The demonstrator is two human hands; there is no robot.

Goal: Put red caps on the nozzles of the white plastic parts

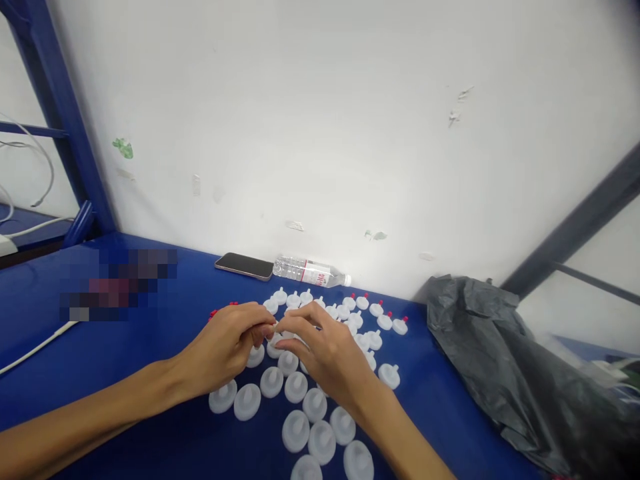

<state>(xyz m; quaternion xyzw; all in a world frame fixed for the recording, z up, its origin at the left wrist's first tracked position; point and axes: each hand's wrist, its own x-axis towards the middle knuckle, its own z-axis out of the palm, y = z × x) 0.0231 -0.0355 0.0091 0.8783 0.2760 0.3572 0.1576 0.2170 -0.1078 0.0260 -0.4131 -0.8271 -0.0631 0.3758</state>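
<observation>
My left hand (233, 350) is closed, its fingers curled and thumb pressed against them in a pinch. Fingertip to fingertip with it is my right hand (333, 350), its thumb and fingers bent inward. Whatever lies between the fingertips is hidden or too small to make out. Both hands hover over many round, translucent white caps with a short spout, such as this white cap (296, 387) below them. At the back right, some spouts carry red tips, as on one red-tipped cap (400, 326). Small red pieces (213, 313) show behind my left hand.
The caps stand on a blue tabletop (175, 427). Along the white wall lie a phone (244, 266) and a clear bottle (313, 272) on its side. A dark grey plastic bag (480, 353) is at the right. A white cable (40, 347) runs in from the left.
</observation>
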